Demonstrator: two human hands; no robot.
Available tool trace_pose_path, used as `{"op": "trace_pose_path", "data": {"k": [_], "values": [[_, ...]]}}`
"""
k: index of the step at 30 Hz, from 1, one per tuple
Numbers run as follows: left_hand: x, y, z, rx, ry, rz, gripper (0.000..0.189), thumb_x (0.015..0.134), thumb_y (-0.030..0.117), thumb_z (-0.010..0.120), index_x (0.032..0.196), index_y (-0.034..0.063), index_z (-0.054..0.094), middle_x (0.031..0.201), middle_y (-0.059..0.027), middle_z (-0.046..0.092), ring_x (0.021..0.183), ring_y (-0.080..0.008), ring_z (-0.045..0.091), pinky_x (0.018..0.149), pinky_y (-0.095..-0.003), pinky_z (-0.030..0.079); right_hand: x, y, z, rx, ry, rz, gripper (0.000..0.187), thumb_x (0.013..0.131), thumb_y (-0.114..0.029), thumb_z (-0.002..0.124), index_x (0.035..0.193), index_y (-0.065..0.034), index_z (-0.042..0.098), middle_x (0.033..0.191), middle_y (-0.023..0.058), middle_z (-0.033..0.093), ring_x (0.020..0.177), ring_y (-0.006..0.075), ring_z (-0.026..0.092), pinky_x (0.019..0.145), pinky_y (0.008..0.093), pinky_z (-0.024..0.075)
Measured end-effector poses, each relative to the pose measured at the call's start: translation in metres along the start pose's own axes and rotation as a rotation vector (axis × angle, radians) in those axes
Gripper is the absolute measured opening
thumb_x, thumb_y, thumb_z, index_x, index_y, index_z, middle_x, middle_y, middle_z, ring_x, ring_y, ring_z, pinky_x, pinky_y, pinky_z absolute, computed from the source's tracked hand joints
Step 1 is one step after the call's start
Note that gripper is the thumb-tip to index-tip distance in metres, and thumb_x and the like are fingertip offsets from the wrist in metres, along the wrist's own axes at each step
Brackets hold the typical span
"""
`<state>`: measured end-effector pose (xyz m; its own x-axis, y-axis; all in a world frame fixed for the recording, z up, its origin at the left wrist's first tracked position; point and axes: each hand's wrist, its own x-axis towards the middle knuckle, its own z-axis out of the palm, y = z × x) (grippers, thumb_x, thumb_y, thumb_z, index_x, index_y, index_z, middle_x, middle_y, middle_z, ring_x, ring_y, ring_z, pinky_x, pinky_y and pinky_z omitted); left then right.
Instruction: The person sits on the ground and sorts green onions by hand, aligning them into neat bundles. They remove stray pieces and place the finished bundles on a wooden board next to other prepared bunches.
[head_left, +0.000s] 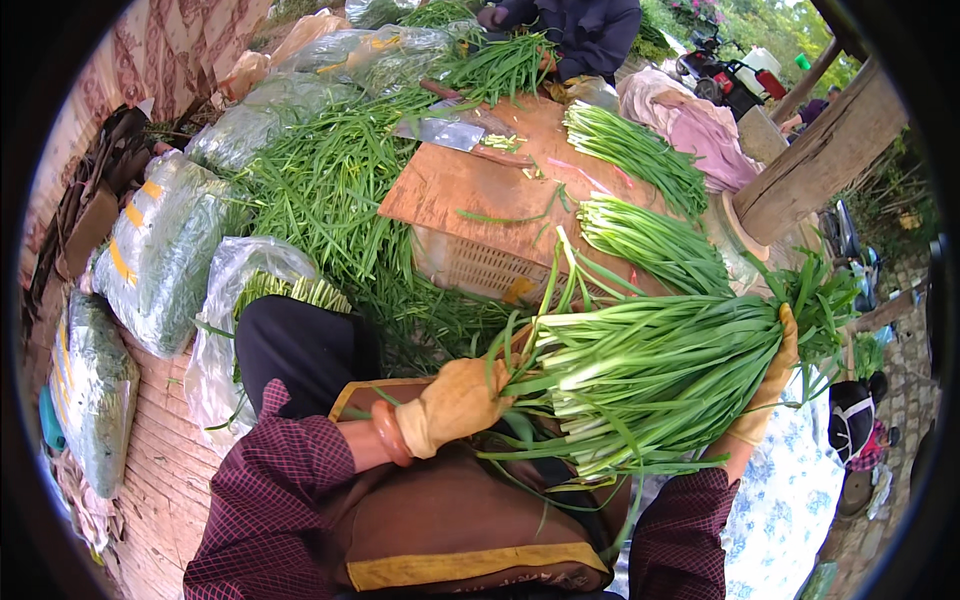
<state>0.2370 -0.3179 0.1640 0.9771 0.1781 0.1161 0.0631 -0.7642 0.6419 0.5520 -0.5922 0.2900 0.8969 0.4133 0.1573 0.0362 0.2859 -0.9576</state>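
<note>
My right hand (766, 382), in a tan glove, grips a large bunch of garlic chives (660, 367) around its leafy end. The bunch lies sideways over my lap, its pale stem ends to the left. My left hand (461, 401), also gloved, is closed on a few loose chive leaves (525, 382) beside those stem ends. Its fingertips are partly hidden by leaves. Beyond, two neat chive bunches (649, 244) (637, 154) lie along the right side of a wooden board (442, 184). The board rests on a plastic crate (465, 255).
A cleaver (450, 133) lies on the board among cut stem bits. Loose chives (337, 180) are heaped left of it. Filled plastic bags (169, 247) stand at the left. Across the board, a person in dark clothes (577, 34) handles chives. A wooden post (821, 150) rises at the right.
</note>
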Motion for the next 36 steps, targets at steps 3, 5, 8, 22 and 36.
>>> {"op": "trace_pose_path", "data": {"k": [3, 5, 8, 22, 36], "values": [[-0.019, -0.021, -0.018, -0.003, 0.054, 0.155, 0.032, 0.086, 0.016, 0.067, 0.115, 0.0077, 0.056, 0.078, -0.0141, 0.067, 0.072, -0.0362, 0.069, 0.060, -0.0473, 0.054, 0.001, 0.024, -0.017, -0.352, 0.176, -0.347, 0.040, 0.108, -0.028, 0.041, 0.123, 0.0033, 0.061, 0.111, 0.0130, 0.069, 0.095, 0.0212, 0.067, 0.087, 0.0343, 0.0567], [-0.034, -0.034, -0.031, 0.104, -0.008, 0.064, 0.032, 0.085, 0.015, 0.067, 0.115, 0.0093, 0.060, 0.078, -0.0127, 0.067, 0.072, -0.0355, 0.069, 0.060, -0.0465, 0.055, -0.002, 0.033, -0.028, -0.466, 0.085, -0.463, 0.039, 0.109, -0.025, 0.040, 0.128, 0.0033, 0.058, 0.113, 0.0125, 0.068, 0.097, 0.0204, 0.066, 0.089, 0.0336, 0.0559], [-0.064, -0.060, -0.059, 0.184, 0.067, 0.079, 0.025, 0.078, 0.003, 0.066, 0.103, 0.0060, 0.068, 0.081, -0.0137, 0.069, 0.063, -0.0329, 0.065, 0.061, -0.0440, 0.054, -0.011, 0.035, -0.037, -0.663, 0.129, -0.623, 0.037, 0.109, -0.023, 0.041, 0.129, 0.0034, 0.057, 0.114, 0.0122, 0.067, 0.097, 0.0201, 0.066, 0.088, 0.0336, 0.0562], [0.030, -0.147, -0.215, 0.710, 0.346, -0.150, 0.063, 0.081, 0.004, 0.072, 0.141, 0.0141, 0.054, 0.115, -0.0167, 0.069, 0.098, -0.0376, 0.067, 0.083, -0.0433, 0.055, -0.047, -0.019, 0.015, 0.227, 0.246, 0.047, 0.040, 0.101, -0.040, 0.058, 0.112, -0.0043, 0.070, 0.098, 0.0101, 0.075, 0.085, 0.0262, 0.072, 0.082, 0.0394, 0.0595], [0.130, -0.061, -0.016, -1.161, -0.148, -0.091, 0.093, 0.092, 0.063, 0.065, 0.156, 0.0023, 0.035, 0.128, -0.0084, 0.064, 0.073, -0.0094, 0.058, 0.065, -0.0212, 0.045, -0.079, -0.100, -0.090, -0.016, -0.399, 0.051, 0.055, 0.105, -0.026, 0.057, 0.154, -0.0118, 0.038, 0.143, 0.0075, 0.054, 0.125, 0.0168, 0.053, 0.105, 0.0324, 0.0482]]}}
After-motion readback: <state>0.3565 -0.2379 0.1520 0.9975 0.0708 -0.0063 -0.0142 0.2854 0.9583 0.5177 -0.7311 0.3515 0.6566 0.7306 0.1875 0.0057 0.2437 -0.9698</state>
